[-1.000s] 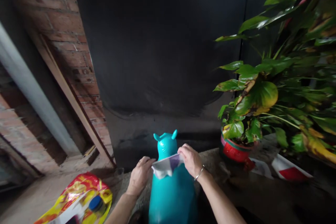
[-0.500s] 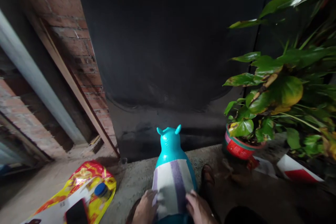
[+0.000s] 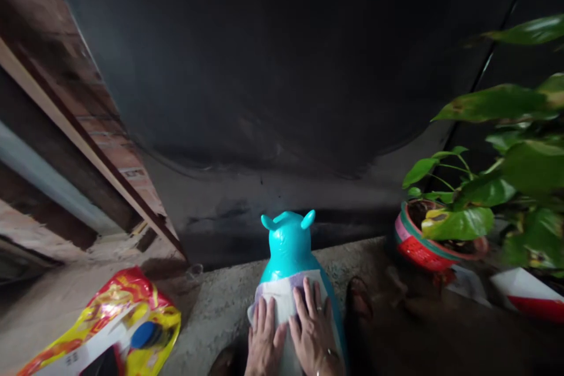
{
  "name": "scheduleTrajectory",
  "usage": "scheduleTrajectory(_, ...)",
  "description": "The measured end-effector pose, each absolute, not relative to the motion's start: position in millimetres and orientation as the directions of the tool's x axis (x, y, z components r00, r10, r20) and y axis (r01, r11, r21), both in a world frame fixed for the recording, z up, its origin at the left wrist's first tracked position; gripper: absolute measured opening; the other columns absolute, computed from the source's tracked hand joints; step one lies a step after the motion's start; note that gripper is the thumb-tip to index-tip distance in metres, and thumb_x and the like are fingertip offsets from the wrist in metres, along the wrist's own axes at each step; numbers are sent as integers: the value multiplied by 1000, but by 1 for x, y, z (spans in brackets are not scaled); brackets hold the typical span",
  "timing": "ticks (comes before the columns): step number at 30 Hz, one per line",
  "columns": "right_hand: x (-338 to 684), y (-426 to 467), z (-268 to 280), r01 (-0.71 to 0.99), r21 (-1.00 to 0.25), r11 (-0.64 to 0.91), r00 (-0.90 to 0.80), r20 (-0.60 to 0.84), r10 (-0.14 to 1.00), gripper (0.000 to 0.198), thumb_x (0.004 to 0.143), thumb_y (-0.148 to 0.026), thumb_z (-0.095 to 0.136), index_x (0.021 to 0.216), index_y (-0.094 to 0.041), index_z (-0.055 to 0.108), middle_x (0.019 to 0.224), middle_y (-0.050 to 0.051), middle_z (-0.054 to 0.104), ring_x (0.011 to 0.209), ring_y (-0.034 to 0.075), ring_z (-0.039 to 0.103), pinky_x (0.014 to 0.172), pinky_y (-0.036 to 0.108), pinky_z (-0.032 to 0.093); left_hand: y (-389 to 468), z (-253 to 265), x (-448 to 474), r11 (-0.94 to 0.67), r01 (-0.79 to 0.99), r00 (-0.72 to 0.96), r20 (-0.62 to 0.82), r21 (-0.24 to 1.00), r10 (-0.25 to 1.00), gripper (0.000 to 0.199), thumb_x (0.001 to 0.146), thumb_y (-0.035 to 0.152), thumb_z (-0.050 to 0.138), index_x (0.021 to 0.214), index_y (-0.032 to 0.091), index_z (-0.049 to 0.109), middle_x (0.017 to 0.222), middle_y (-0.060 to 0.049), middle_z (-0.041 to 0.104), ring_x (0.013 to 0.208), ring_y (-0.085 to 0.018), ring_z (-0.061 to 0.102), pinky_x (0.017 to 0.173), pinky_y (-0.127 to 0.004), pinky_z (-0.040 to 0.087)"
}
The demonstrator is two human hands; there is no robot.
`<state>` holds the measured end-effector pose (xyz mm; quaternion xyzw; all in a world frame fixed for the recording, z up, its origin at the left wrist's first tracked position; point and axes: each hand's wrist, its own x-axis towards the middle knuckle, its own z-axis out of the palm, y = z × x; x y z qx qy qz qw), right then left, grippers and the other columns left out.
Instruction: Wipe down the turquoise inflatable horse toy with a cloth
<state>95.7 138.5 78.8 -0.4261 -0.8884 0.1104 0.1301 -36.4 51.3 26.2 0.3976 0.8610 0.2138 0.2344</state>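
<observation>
Both hands (image 3: 291,335) flat on soft cloth (image 3: 282,296), glossy teal toy (image 3: 288,244)

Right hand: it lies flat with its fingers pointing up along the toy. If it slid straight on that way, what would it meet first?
The right hand rests on the white cloth draped over the teal toy. Sliding on, it would likely cross the cloth's upper edge, then meet the toy's bare neck and head.

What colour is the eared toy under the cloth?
Turquoise. The toy shows best in the head view, with a white and purple cloth pressed flat on it by both hands.
</observation>
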Motion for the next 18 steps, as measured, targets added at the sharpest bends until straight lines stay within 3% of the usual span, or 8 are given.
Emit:
scheduleTrajectory(6,73,167,80,728,-357,586,-586,122,801,58,97,-38,34,152,-39,15,161,0,15,148,33,15,116,68,23,84,46,-51,569,580,-591,-179,584,786,65,94,44,22,151,12,19,163,-10,6,151,-25,1,123,-52,21)
scheduleTrajectory(11,74,156,66,759,-336,558,-531,175,829,55,96,-38,39,149,-38,27,159,2,22,146,34,23,110,67,34,78,48,-48,599,576,-600,-209,557,772,64,94,40,26,151,12,19,163,-9,9,150,-25,1,122,-49,26)
scheduleTrajectory(15,92,116,49,833,-214,511,-468,221,855,53,89,-35,50,142,-32,45,153,9,33,139,40,35,98,70,44,47,58,-29,609,611,-536,-302,505,788,61,94,36,29,150,14,20,162,-10,8,150,-25,7,120,-51,31)
scheduleTrajectory(18,117,79,43,850,-131,510,-458,292,839,51,89,-43,51,137,-26,53,147,14,43,133,43,43,92,68,48,20,73,-5,612,656,-512,-334,443,791,61,92,35,34,149,18,21,161,-8,9,150,-24,9,120,-49,29)
